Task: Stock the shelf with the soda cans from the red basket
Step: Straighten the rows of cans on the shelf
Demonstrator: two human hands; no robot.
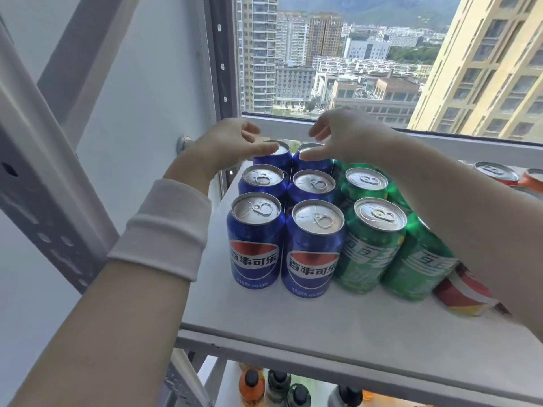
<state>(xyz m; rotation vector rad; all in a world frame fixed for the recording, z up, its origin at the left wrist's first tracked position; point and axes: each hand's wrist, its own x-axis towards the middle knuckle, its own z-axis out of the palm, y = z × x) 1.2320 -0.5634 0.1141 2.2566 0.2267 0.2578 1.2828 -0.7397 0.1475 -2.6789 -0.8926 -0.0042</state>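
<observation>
Blue soda cans (313, 251) stand upright in two columns on the white shelf (293, 327), with green cans (373, 245) in rows to their right. My left hand (232, 142) hovers over the back-left blue can (274, 155), fingers apart, thumb near its rim. Over the back-right blue can (313, 157) is my right hand (349, 133), also with spread fingers. Neither hand grips a can. An orange and red can (464, 295) lies partly under my right forearm. The red basket is out of view.
Red and orange cans (496, 171) stand at the shelf's far right. A grey perforated upright (44, 183) runs on the left. Behind the shelf is a window (352, 54). Bottles (252, 387) stand on the lower shelf.
</observation>
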